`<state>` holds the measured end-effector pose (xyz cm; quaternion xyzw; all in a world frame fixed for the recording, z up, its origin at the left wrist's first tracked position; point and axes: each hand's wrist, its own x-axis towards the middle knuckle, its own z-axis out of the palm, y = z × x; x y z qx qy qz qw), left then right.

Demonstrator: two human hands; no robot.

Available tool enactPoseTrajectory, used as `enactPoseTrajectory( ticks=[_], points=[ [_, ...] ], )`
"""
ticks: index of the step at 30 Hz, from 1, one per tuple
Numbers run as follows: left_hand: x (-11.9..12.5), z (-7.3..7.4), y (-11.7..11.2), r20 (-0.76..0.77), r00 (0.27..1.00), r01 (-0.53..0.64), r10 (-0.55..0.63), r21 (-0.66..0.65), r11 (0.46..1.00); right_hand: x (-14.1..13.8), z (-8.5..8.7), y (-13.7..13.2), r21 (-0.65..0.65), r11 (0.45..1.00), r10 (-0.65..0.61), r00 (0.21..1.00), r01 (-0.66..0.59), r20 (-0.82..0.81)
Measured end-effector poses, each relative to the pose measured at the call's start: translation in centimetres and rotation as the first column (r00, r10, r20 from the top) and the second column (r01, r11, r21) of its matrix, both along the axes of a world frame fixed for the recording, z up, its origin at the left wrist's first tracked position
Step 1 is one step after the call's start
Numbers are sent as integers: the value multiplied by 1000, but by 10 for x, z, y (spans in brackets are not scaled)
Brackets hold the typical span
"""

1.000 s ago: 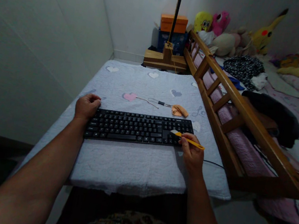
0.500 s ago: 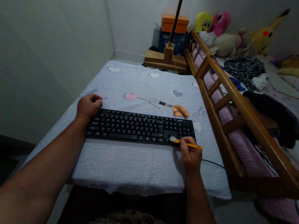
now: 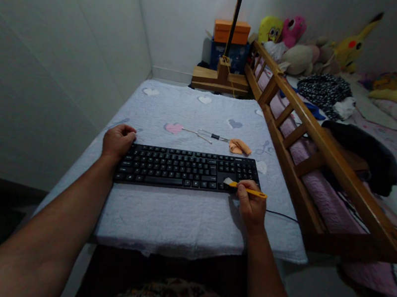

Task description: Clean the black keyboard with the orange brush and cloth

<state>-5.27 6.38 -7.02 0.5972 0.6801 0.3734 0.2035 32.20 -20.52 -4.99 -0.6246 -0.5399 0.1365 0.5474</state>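
A black keyboard (image 3: 176,169) lies flat on the cloth-covered table. My left hand (image 3: 118,141) is closed at its upper left corner, thumb and fingers curled against the edge. In my right hand (image 3: 250,201) is a small brush (image 3: 254,193) with a yellow handle and pale bristles, pinched between thumb and fingers. The bristle end rests on or just above the keys near the arrow keys, left of the number pad. Part of the number pad is hidden behind that hand.
Behind the keyboard lie an orange cloth (image 3: 240,147), a dark-gripped wire tool (image 3: 215,136) and a thin pale tool (image 3: 200,136). A cable (image 3: 284,215) runs off to the right. A wooden bed rail (image 3: 301,115) borders the table's right side; a wall (image 3: 86,50) stands left.
My right hand has shifted slightly left and up, and the brush handle now slants down more to the right. My left hand and the keyboard stay in place.
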Motion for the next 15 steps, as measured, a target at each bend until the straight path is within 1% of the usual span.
enactPoseTrajectory(
  ticks=[5,9,11,15],
  points=[
    [-1,0,1,-15,1000,-4,4,7,1000,1,2,-4,45,999,12,1000,-11,-22],
    [0,1,0,-17,1000,1,0,3,1000,-1,2,-5,76,997,-5,998,10,-68],
    [0,2,0,-13,1000,5,-5,0,1000,-2,0,-4,59,998,2,997,3,-81],
    [1,2,0,0,1000,2,-2,-8,1000,-3,-2,-2,-7,998,61,994,-62,-88]
  ],
)
